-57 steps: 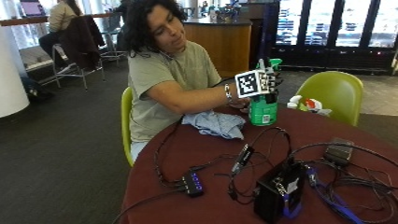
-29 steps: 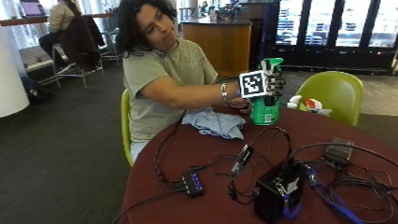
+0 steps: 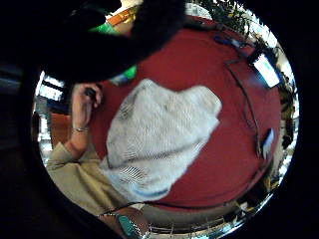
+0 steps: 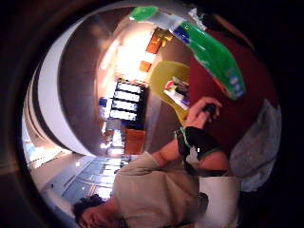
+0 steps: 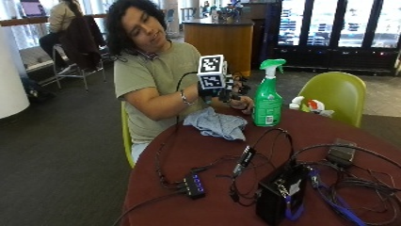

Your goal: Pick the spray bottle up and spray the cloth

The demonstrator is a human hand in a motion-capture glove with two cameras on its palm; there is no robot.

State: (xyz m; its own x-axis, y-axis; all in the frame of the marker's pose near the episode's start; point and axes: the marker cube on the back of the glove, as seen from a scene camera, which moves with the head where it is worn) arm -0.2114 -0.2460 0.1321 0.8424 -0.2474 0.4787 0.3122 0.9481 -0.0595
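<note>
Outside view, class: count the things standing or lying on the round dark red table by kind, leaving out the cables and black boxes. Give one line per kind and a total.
Green plastic spray bottles with white-and-green trigger heads: 1
Crumpled pale blue-grey cloths: 1
Total: 2
A second bottle with a red-and-white top shows behind the table edge; whether it stands on the table cannot be told, so it is not counted.

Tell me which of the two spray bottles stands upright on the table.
The green spray bottle stands upright on the red table, beside the crumpled cloth. The other, a white spray bottle with red on it, lies behind, by the green chair.
</note>
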